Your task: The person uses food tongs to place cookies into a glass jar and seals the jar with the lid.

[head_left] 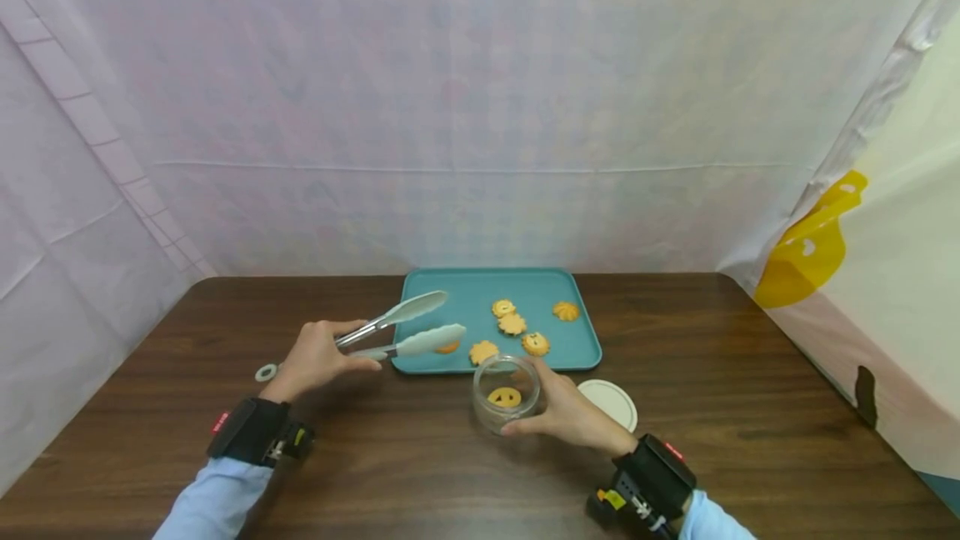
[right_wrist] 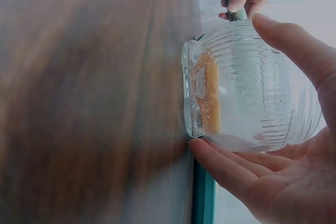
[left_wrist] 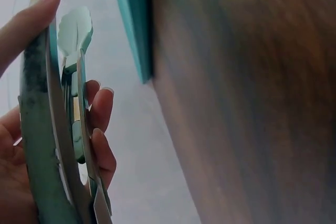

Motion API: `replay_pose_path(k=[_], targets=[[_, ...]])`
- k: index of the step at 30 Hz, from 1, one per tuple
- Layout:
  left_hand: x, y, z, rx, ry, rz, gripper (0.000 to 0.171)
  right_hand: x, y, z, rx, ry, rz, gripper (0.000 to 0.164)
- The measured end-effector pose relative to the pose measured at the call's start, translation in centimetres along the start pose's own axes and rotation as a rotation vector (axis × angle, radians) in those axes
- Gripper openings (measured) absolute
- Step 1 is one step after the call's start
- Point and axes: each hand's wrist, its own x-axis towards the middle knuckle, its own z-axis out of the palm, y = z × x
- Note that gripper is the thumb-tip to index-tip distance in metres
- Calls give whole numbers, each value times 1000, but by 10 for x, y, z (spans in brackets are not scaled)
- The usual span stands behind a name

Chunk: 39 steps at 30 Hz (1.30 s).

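While the tongs (head_left: 420, 307) are gripped by the left hand (head_left: 313, 359) at left of centre in the head view, the jar (head_left: 486, 417) is held by the right hand (head_left: 566, 415) at lower centre, thumb on one side, fingers round the other. Both hands occupied, then! The arms of the tongs are spread apart, their pale green tips set over the left part of the tray (head_left: 465, 294), where one cookie (head_left: 450, 348) is partly covered by the lower tip. At the left of the left wrist view, one arm is pressed by the thumb and the other is met by curled fingers.

Down at the jar now: it is stood upright on the surface (head_left: 375, 473), and a cut-out cookie (head_left: 504, 397) can be seen lying at its bottom. The tray's front edge is overlapped by the jar's rim in the head view. Five more cookies (head_left: 536, 344) are scattered on the tray: two touching near the middle, one off to the right, two towards the front. Just right of the jar, the white lid (head_left: 615, 401) is laid down, partly hidden by the right hand.
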Motion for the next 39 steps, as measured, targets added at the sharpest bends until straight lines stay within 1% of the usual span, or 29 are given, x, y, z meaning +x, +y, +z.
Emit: replay_pose_path(k=[9, 16, 22, 25, 28, 35, 39], targets=[[4, -10, 6, 34, -33, 5, 68, 0, 0, -1, 20, -15, -3, 86], [8, -12, 10, 61, -51, 0, 69, 0, 1, -1, 23, -13, -12, 85], [12, -10, 11, 75, -124, -41, 74, 0, 2, -1, 63, -24, -13, 84], [14, -10, 13, 104, -141, -53, 75, 0, 3, 0, 88, -32, -16, 83], [16, -9, 14, 132, -139, -49, 76, 0, 3, 0, 95, -34, -14, 82], [21, -6, 16, 150, -135, -75, 76, 0, 2, -1, 78, -34, -10, 82], [23, -6, 18, 164, -136, -81, 75, -1, 3, -1, 88, -34, -15, 80]])
